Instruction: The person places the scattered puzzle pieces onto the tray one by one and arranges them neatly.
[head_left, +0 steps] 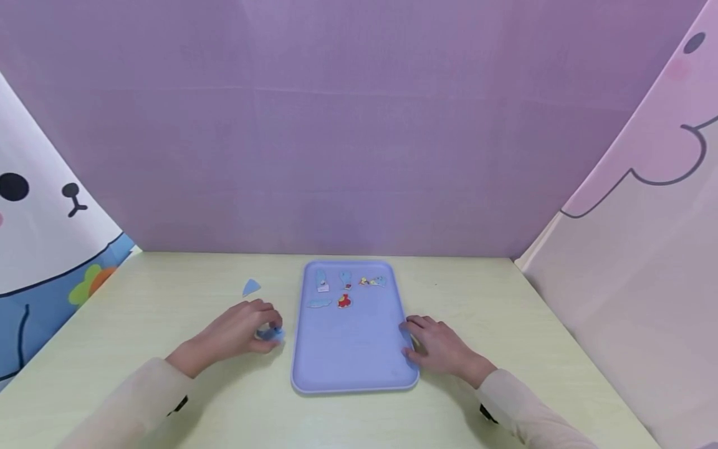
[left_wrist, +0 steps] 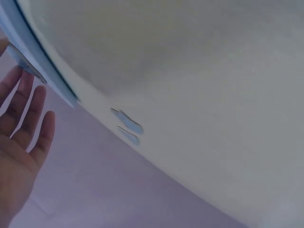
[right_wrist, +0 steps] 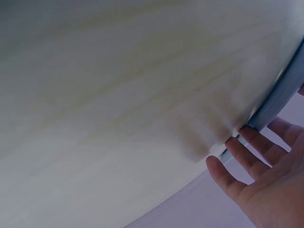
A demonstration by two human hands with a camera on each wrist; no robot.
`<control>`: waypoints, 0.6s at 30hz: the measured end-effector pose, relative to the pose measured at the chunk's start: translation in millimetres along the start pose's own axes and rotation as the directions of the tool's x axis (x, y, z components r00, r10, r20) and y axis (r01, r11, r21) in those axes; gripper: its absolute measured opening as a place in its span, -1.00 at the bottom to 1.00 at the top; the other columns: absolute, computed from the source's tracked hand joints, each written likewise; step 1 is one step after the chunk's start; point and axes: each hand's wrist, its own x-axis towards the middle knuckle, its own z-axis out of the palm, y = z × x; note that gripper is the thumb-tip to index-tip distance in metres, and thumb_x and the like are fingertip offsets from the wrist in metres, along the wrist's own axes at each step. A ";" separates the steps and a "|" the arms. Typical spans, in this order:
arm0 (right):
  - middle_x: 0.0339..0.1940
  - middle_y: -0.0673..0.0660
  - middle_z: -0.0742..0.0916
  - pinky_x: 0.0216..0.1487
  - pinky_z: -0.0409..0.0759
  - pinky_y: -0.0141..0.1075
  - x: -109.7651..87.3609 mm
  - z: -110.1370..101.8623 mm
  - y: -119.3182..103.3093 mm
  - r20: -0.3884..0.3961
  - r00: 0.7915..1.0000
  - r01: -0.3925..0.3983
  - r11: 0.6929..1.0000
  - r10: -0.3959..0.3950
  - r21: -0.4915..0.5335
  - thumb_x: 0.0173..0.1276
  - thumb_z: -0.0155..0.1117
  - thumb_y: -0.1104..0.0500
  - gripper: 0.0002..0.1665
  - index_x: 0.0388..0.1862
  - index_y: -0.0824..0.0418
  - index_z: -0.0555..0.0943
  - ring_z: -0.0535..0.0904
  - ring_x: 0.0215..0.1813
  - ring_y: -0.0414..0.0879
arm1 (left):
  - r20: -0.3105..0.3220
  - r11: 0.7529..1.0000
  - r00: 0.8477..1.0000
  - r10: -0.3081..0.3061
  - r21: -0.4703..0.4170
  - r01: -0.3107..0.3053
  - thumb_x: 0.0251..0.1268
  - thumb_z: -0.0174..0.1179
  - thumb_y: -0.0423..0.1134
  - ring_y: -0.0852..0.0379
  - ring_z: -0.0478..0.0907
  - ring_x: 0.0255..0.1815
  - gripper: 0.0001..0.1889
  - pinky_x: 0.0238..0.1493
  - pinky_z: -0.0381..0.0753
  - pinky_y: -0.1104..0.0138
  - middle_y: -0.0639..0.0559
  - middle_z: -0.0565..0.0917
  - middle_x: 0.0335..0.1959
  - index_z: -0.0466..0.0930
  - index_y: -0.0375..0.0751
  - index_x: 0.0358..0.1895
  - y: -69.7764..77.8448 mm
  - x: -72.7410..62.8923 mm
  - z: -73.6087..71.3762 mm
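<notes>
My left hand [head_left: 247, 327] is left of the lilac tray [head_left: 353, 358], pinching a flat blue piece [head_left: 270, 333] between thumb and fingers. The left wrist view shows the same piece [left_wrist: 28, 64] at the fingertips, close to the tray's edge. Part of it is hidden by the fingers. My right hand [head_left: 443, 349] rests its fingertips and thumb on the tray's right rim, fingers fairly straight in the right wrist view. Inside the tray, toward the far end, lie several small flat cut-out pieces, among them a red one [head_left: 344, 301] and a pale blue one [head_left: 320, 304].
A flat blue triangular piece [head_left: 251, 287] lies on the pale wooden table [head_left: 196, 293] beyond my left hand. In the left wrist view two thin blue pieces [left_wrist: 129, 124] lie near each other. A purple cloth wall [head_left: 336, 156] rises behind the table; printed cartoon cloths flank both sides.
</notes>
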 end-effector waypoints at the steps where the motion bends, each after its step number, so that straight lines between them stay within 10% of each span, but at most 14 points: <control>1: 0.17 0.21 0.53 0.02 0.44 0.03 0.0 0.1 -0.1 0.001 1.000 0.000 1.000 0.000 -0.001 0.20 0.20 -0.06 -0.45 0.13 0.18 0.48 0.44 0.18 0.13 | 0.006 1.000 1.000 -0.004 -0.007 0.004 -0.11 0.36 -0.09 0.34 0.41 -0.43 -0.78 -0.40 0.46 0.48 0.22 0.58 -0.44 0.62 -0.05 -0.36 1.9 4.0 0.6; 18: 0.16 0.21 0.54 0.02 0.45 0.03 -0.6 -1.4 -0.7 -0.002 1.000 -0.001 1.000 0.001 -0.002 0.20 0.19 -0.06 -0.45 0.12 0.18 0.48 0.45 0.17 0.12 | 0.022 1.000 1.000 0.002 -0.014 -0.002 -0.08 0.36 -0.05 0.31 0.39 -0.45 -0.75 -0.41 0.46 0.46 0.18 0.61 -0.45 0.64 -0.08 -0.34 14.7 57.9 20.0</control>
